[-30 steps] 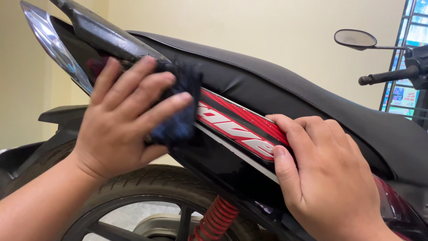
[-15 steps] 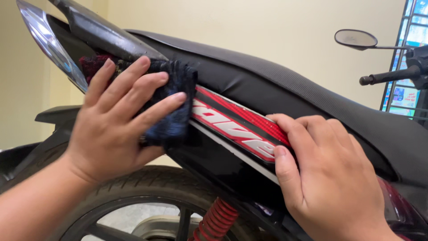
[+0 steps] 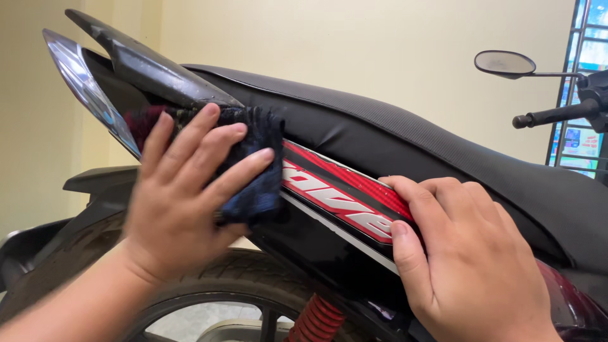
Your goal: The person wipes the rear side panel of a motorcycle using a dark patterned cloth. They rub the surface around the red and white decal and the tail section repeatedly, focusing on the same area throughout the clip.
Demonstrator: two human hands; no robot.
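Observation:
My left hand (image 3: 183,196) presses a dark blue cloth (image 3: 256,168) flat against the rear side panel (image 3: 342,196) of a motorcycle, just below the grab rail (image 3: 145,60) and next to the tail light (image 3: 82,82). Fingers are spread over the cloth. My right hand (image 3: 472,253) rests with bent fingers on the red and black side panel below the black seat (image 3: 405,136), holding nothing.
The rear tyre (image 3: 215,285) and a red shock spring (image 3: 320,320) sit below the panel. A black rear fender (image 3: 69,209) lies at left. A mirror (image 3: 505,63) and handlebar grip (image 3: 551,115) are at upper right, near a window. A pale wall stands behind.
My left hand with the cloth has slid slightly up and toward the tail light along the panel. The right hand has stayed in place.

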